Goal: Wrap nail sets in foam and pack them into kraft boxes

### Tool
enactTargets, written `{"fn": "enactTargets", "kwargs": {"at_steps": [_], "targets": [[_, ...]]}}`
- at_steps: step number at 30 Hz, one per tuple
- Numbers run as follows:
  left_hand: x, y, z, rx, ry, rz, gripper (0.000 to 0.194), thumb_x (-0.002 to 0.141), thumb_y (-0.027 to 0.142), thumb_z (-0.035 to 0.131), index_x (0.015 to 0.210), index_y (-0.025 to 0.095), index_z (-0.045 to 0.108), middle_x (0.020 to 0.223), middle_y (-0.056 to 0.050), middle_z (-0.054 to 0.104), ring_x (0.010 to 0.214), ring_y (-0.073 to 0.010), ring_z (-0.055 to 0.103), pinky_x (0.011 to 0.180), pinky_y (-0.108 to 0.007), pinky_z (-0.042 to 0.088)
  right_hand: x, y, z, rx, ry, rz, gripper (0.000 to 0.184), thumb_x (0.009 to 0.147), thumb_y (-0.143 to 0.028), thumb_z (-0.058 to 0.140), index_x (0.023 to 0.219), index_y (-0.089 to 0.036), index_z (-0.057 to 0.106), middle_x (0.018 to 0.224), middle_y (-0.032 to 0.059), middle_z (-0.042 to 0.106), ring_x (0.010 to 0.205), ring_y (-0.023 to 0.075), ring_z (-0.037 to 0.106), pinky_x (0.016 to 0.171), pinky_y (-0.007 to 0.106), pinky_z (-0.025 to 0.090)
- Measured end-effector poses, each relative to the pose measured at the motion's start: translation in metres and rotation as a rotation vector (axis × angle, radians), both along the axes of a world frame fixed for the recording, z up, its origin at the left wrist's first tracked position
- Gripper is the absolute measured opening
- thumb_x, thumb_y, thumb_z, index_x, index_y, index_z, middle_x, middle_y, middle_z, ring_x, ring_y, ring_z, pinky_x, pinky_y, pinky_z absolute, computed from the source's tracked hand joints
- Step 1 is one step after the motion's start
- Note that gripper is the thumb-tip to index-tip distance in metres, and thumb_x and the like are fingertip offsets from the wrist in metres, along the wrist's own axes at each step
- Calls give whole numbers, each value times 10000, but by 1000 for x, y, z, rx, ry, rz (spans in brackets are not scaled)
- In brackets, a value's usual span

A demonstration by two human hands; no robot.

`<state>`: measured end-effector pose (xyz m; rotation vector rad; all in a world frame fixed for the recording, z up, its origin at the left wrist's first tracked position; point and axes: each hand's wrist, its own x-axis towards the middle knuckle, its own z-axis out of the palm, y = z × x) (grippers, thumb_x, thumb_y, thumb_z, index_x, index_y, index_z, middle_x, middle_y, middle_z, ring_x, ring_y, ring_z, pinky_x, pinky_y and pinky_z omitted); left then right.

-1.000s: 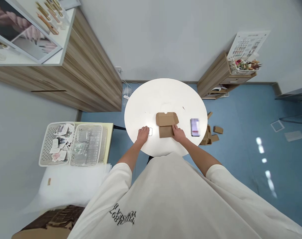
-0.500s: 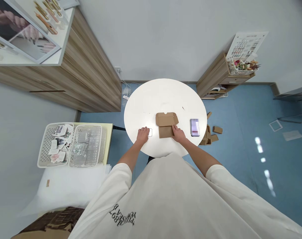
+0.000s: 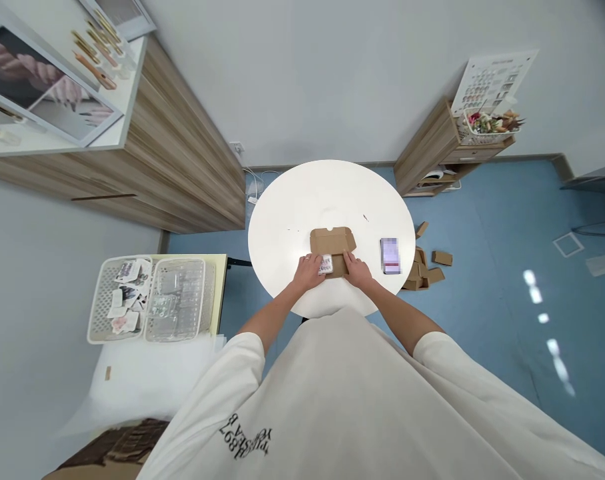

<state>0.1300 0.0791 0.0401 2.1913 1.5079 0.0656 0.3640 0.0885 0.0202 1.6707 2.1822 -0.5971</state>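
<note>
Cardboard box [image 3: 334, 244] lies open on a white table [image 3: 287, 200], its lid flap spread away from the person standing over it. Left hand [image 3: 308, 270] has its fingers partly curled around the left edge of a small pale case [image 3: 326, 265]. That case sits just right of the fingers, over the left part of the box's base (whether it rests there or is held just above, I cannot tell). Right hand [image 3: 357, 269] touches the box's right edge, fingers fairly straight, thumb position unclear. Farther right on the table lies a phone [image 3: 390, 255], its screen blurred. Cardboard pieces [image 3: 419, 272] lie on the floor beyond.
</note>
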Motion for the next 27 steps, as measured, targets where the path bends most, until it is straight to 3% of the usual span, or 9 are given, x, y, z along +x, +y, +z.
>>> {"fn": "enactTargets", "kwargs": {"at_steps": [3,8,19,23,27], "targets": [[29,6,-3,1,19,-75,442,864,322,639,1274,216,513,1315,-141,553,1235,-334,479,1037,-471,309,1,-1,0,17,14,-6,997,884,-343,658,1621,-242,-6,1647,165,234,1155,313,556,908,375,450],[59,14,-16,-17,93,-93,385,863,273,652,1228,210,550,1261,-147,588,1164,-328,529,1000,-461,321,3,-2,0,26,51,-29,984,913,-379,629,1625,-237,-36,1648,185,234,1156,318,564,899,376,450],[64,15,-27,-1,75,-140,271,884,276,665,1143,207,626,1271,-160,569,1241,-352,490,1036,-469,309,7,0,-6,10,44,-23,1042,887,-415,679,1622,-266,-45,1666,169,190,1174,321,571,914,378,460],[59,13,-22,15,57,-61,203,963,281,533,1129,205,622,1259,-148,574,1202,-327,509,1007,-467,341,7,0,-5,13,39,-14,1037,878,-383,671,1624,-262,-38,1666,154,196,1161,319,571,912,383,464],[46,14,-15,35,10,189,280,986,280,455,1235,201,555,1306,-150,554,1224,-327,491,996,-470,372,9,-1,-1,9,66,-18,1000,880,-388,644,1625,-261,-11,1669,133,197,1169,318,554,926,393,461]]}}
